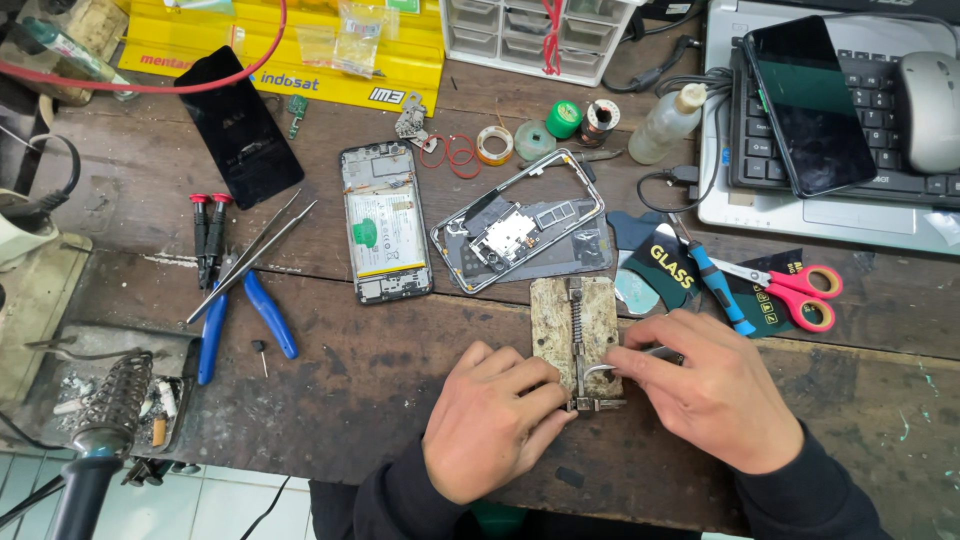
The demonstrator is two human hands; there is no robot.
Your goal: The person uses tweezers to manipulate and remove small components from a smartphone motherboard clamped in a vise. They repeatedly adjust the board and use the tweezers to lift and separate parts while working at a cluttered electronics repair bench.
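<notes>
I see my left hand (492,420) curled at the near end of the worn circuit-board holder (574,335), fingertips pinched together against its metal clamp. My right hand (718,388) is closed around curved tweezers (618,366), whose tip touches the holder's middle rail. The holder lies flat on the wooden bench (380,380), just below the opened phone frame (520,222) (the red scissors (795,290) lie to its right).
</notes>
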